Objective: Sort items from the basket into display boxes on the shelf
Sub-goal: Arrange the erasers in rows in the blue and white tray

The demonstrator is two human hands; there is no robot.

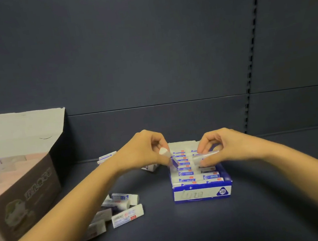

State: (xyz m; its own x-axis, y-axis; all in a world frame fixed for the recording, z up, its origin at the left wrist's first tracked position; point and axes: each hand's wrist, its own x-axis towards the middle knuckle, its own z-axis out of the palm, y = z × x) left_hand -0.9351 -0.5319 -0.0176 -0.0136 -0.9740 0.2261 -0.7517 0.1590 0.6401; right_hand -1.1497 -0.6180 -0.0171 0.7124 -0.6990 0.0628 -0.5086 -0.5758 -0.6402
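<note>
- Two grips were closed: left hand pinched a tilted eraser, right hand pinched a second eraser lying crosswise.
- Directly beneath both sat the blue box, rows seemingly crosswise.

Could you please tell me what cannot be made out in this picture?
Head view:
Back rows of the blue display box: hidden behind the left hand and right hand.
Brown box: cut off by the left edge, print blurred.
Loose erasers: some under the left forearm, labels too small to read.
</note>
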